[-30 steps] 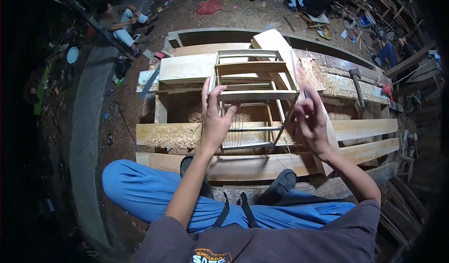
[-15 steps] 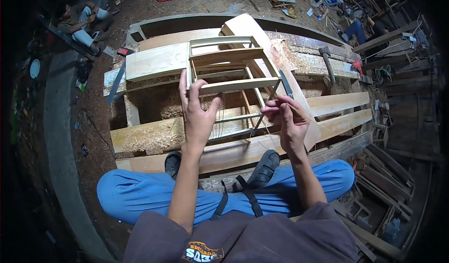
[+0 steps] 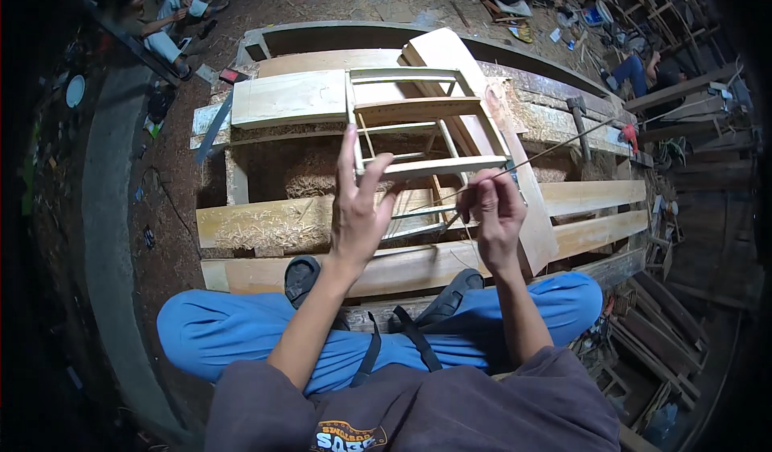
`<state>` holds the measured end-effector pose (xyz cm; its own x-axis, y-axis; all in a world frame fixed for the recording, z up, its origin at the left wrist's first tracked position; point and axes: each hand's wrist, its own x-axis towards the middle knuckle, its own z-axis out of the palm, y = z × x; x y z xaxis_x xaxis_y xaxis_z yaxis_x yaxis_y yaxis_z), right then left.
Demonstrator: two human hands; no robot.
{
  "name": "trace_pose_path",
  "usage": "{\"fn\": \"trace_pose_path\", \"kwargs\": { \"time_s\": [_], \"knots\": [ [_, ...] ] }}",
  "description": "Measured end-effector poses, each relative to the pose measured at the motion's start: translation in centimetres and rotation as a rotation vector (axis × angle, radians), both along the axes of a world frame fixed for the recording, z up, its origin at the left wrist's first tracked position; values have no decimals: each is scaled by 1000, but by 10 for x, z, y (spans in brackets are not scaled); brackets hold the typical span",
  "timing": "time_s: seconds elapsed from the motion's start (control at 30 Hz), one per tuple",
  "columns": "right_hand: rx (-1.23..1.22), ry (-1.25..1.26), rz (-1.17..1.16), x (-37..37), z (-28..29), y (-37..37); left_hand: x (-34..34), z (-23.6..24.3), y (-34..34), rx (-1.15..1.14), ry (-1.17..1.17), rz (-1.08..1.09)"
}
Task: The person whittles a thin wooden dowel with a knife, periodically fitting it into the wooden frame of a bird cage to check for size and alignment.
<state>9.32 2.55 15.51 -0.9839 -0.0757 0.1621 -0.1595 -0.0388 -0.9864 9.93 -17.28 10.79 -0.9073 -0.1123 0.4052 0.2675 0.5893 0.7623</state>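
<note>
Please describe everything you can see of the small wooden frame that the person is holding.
The wooden frame is a small open structure of pale, unpainted slats: horizontal rails joined by thin uprights, like a little chair or stool skeleton. It stands tilted over a heap of wood shavings between rough planks. The left hand grips its near left post and front rail. The right hand pinches a long thin strand that runs up to the right from the frame's near side.

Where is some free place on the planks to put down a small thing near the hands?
The long pale plank right of the right hand is bare toward its far end, and so is the wide flat board left of the wooden frame. Around the left hand it is crowded: frame rails, a thin rod, shavings.
</note>
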Motion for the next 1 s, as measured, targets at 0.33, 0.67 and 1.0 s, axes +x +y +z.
{"fn": "trace_pose_path", "kwargs": {
  "time_s": [0.33,0.67,1.0],
  "knots": [
    [123,21,-64,0,-65,2,0,-13,1,-23,80,-73],
    [75,11,-37,-3,-61,-1,-5,-16,-2,-58,85,-78],
    [91,-10,-32,-4,-62,-1,-4,-15,-1,-59,94,-59]
  ]
}}
